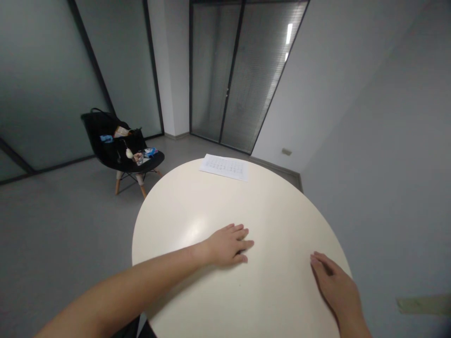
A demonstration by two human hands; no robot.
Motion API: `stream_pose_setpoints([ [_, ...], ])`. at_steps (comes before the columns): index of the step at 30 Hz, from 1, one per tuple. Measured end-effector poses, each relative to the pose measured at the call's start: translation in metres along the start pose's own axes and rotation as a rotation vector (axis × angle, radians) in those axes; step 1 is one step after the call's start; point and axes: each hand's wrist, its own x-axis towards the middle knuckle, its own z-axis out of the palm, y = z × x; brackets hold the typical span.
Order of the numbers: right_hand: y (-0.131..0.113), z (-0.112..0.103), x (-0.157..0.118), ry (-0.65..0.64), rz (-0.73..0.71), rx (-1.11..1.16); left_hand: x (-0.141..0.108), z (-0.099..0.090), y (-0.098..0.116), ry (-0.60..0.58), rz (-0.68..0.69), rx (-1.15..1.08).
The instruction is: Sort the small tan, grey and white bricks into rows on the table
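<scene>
My left hand [229, 245] lies palm down near the middle of a round white table [278, 206], its fingers spread and nothing visible in it. Over by the table's right edge is my right hand [334, 284], resting on its side with thumb and fingertips brought together. What they hold, if anything, cannot be made out. A sheet of paper [225, 167] with rows of faint print lies at the far edge, well beyond both hands. A tiny dark speck [240, 285] shows on the tabletop below my left hand.
A black chair [100, 143] with wooden legs stands on the floor beyond the table's left side, with a dark bag and small packets on it. A grey wall [394, 197] runs close along the right. Glass panels [243, 70] with dark frames are at the back.
</scene>
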Motion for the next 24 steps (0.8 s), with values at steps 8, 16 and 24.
stream_pose_setpoints([
  [8, 0.001, 0.0, 0.001, 0.003, -0.012, -0.013, 0.004, -0.017, -0.059, 0.088, -0.226, 0.099],
  [16, 0.002, 0.002, 0.004, -0.008, -0.017, -0.042, -0.023, -0.056, -0.131, 0.193, -0.425, 0.063],
  [24, -0.077, 0.017, -0.02, -0.211, -0.42, -0.082, -0.039, -0.077, -0.162, 0.367, -0.548, -0.162],
])
